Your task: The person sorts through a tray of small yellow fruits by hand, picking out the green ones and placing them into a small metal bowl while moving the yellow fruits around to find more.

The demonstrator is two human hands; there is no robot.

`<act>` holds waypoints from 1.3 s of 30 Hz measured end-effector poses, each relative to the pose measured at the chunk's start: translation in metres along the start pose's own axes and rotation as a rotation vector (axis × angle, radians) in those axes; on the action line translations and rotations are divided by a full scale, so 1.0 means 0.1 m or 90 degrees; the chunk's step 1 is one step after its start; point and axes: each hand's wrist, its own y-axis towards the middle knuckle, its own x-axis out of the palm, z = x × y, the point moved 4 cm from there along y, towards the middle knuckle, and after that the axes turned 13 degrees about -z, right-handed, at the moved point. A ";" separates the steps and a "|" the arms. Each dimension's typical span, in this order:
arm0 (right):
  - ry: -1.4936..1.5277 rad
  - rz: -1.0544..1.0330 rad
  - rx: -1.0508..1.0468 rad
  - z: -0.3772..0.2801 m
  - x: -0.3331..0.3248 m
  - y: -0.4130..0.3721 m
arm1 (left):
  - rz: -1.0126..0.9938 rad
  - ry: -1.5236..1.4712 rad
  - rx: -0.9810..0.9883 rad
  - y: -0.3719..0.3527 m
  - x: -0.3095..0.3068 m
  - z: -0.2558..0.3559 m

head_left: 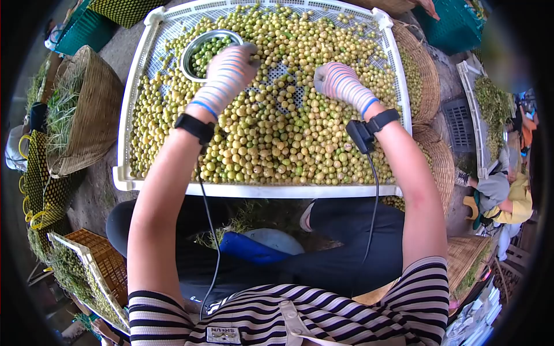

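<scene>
The fruits [254, 158] in the tray [259, 190] look light, best side-pinched; my left hand [232, 70] and right hand [345, 84] curl, grip impossible to tell.

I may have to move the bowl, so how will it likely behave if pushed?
The bowl should stay stiff, as its shiny rim looks like metal. It may wobble or tip, since it sits among loose, round fruits. The ones inside would probably roll out if it tilted, as its top is open.
</scene>
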 end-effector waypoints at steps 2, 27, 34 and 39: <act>0.138 -0.007 -0.082 0.22 0.11 0.12 | -0.061 -0.074 0.080 0.11 0.23 0.21; 0.140 0.099 0.153 0.23 -0.24 0.10 | -0.018 0.052 0.141 0.39 0.61 0.95; 0.429 0.025 -0.108 0.52 -0.14 0.05 | -0.315 0.028 0.031 0.07 0.41 0.95; 0.565 -0.032 -0.237 0.26 -0.10 -0.25 | -0.023 -0.111 0.150 -0.01 0.37 0.93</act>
